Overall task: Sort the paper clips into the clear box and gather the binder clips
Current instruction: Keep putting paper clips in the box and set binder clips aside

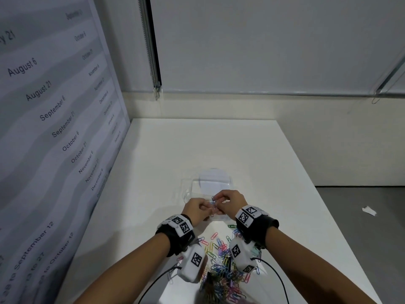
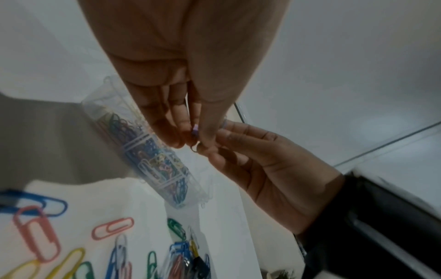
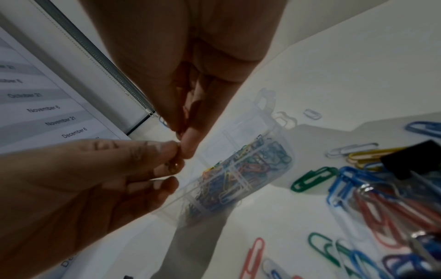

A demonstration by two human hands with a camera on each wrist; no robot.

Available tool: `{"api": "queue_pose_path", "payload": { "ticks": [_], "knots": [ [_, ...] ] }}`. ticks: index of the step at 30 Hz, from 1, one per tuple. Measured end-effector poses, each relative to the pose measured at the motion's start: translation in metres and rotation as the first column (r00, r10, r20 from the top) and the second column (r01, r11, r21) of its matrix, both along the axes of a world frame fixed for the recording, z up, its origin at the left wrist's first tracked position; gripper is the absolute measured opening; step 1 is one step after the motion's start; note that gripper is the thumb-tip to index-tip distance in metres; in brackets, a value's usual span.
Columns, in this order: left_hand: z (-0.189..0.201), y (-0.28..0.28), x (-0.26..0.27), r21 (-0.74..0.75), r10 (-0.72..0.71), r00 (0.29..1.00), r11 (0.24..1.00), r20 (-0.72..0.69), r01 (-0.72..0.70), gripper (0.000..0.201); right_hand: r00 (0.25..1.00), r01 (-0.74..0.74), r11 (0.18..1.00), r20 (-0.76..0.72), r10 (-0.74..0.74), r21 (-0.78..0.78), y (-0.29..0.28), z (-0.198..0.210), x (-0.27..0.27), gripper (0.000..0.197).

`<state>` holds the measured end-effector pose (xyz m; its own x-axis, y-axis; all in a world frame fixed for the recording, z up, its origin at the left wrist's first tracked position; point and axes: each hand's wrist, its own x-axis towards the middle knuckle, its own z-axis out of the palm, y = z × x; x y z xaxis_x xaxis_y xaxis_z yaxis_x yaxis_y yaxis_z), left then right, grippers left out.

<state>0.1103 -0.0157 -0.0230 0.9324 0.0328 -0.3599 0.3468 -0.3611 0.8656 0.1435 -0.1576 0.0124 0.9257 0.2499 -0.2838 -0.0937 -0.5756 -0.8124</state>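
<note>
Both hands meet fingertip to fingertip above the clear box [image 1: 210, 187]. The left hand [image 1: 196, 210] and the right hand [image 1: 232, 202] each have a pinching grip, fingers curled, on a few small paper clips [image 1: 213, 202] held between them (their colours are hard to tell; one looks blue or purple). In the wrist views the box lies just under the hands, its divided compartments already holding many coloured clips, its lid open on the far side. The box sits on the white bench [image 1: 263, 161]. Nearer the person, between the forearms, a loose pile of paper clips [image 1: 221, 266] spreads over the bench in blue, green, red, yellow and pink. A black binder clip [image 3: 412, 160] lies among them. A calendar-like chart [image 1: 54, 117] stands to the left.
</note>
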Motion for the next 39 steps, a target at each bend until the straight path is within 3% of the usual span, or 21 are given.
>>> {"api": "queue_pose_path", "payload": {
  "ticks": [5, 15, 19, 21, 23, 25, 28, 30, 36, 39],
  "knots": [
    [0.000, 0.013, -0.004, 0.025, 0.058, 0.998, 0.998, 0.011, -0.058, 0.021, 0.998, -0.006, 0.990, 0.067, 0.016, -0.140, -0.002, -0.004, 0.006, 0.023],
    [-0.012, 0.054, -0.034, 0.340, -0.095, 0.994, 0.934, -0.052, 0.107, 0.009, 0.963, -0.229, 0.934, 0.080, 0.259, -0.273, -0.018, -0.017, -0.012, 0.029],
    [-0.015, 0.061, -0.043, 0.414, -0.130, 0.991, 0.901, -0.036, 0.133, 0.014, 0.928, -0.349, 0.877, 0.010, 0.373, -0.329, -0.021, -0.030, -0.027, 0.026],
    [-0.015, 0.062, -0.047, 0.427, -0.128, 0.992, 0.896, -0.013, 0.121, 0.023, 0.896, -0.425, 0.813, -0.055, 0.441, -0.399, -0.020, -0.032, -0.033, 0.022],
    [-0.012, 0.063, -0.053, 0.444, -0.167, 0.986, 0.882, -0.025, 0.161, 0.035, 0.850, -0.503, 0.723, -0.117, 0.514, -0.474, -0.018, -0.038, -0.037, 0.033],
    [-0.009, 0.063, -0.061, 0.467, -0.256, 0.962, 0.842, -0.099, 0.272, 0.046, 0.832, -0.527, 0.683, -0.140, 0.537, -0.506, -0.015, -0.043, -0.040, 0.047],
    [-0.005, 0.065, -0.078, 0.498, -0.348, 0.890, 0.739, -0.295, 0.454, 0.062, 0.829, -0.530, 0.687, -0.134, 0.543, -0.497, -0.008, -0.048, -0.044, 0.057],
    [-0.007, 0.068, -0.090, 0.489, -0.362, 0.858, 0.709, -0.364, 0.507, 0.067, 0.821, -0.541, 0.690, -0.124, 0.558, -0.481, -0.002, -0.050, -0.048, 0.060],
    [-0.020, 0.064, -0.108, 0.434, -0.343, 0.907, 0.798, -0.244, 0.419, 0.063, 0.758, -0.613, 0.645, -0.108, 0.644, -0.457, 0.016, -0.055, -0.063, 0.064],
    [-0.023, 0.053, -0.102, 0.441, -0.315, 0.929, 0.818, -0.193, 0.369, 0.060, 0.752, -0.622, 0.646, -0.105, 0.651, -0.442, 0.021, -0.056, -0.068, 0.056]
  ]
}}
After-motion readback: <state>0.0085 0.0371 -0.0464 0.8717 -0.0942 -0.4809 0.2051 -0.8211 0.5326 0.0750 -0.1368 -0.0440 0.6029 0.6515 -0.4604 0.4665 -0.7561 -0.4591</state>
